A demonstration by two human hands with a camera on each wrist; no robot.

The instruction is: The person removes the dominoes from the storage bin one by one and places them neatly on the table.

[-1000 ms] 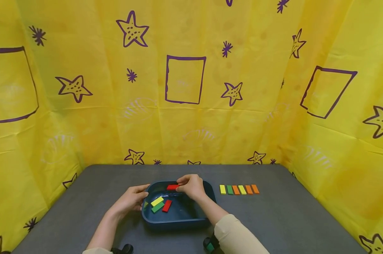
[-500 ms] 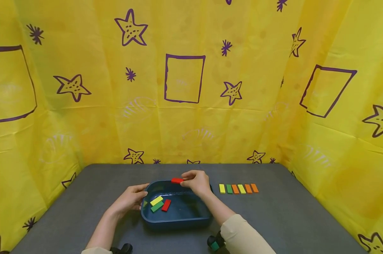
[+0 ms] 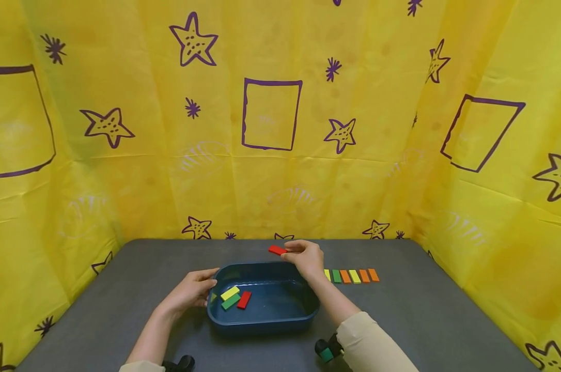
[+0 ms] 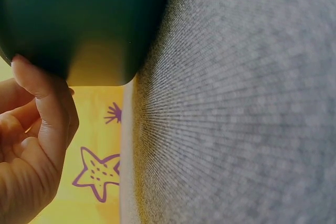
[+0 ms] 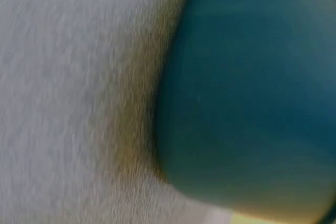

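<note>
Red at lower centre, the block we pinched in our right hand was best kept level; our left hand, partly hidden, seemingly gripped the tray.

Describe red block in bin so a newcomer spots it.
Find the blue bin on the grey table. In its left half, right of a yellow block and a green block, lies the red block. It's the only red one inside.

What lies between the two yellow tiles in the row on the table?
Left to right in the head view: a green tile, then an orange tile. The right arm partly hides the left yellow tile.
</note>
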